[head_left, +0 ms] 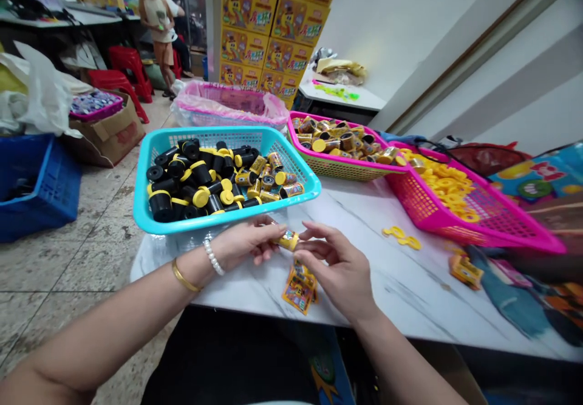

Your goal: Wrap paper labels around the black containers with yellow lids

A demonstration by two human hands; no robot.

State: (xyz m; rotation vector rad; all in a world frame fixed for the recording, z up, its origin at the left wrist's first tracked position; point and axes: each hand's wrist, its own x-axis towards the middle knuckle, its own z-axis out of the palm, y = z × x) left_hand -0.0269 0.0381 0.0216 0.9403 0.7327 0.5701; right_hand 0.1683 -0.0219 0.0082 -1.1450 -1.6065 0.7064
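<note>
My left hand (255, 241) grips a small cylindrical container (288, 239) with a yellow cap and a printed yellow wrapper, held sideways just above the table. My right hand (334, 262) is curved around the capped end, its fingers apart; whether they touch the cap is hard to see. Below, on the white marbled table (255, 289), lie several orange printed labels (298, 292), partly under my right hand. Just beyond my hands stands a turquoise basket (218, 225) holding black containers with yellow caps (200, 173) and several wrapped ones (273, 180).
A pink basket (337, 167) holds wrapped containers; another pink basket (428, 211) holds yellow plastic rings (449, 189). Loose yellow rings (401, 238) and an orange label stack (465, 271) lie at right. Behind are stacked yellow cartons (268, 34). A blue crate (40, 180) stands left; people are at the back.
</note>
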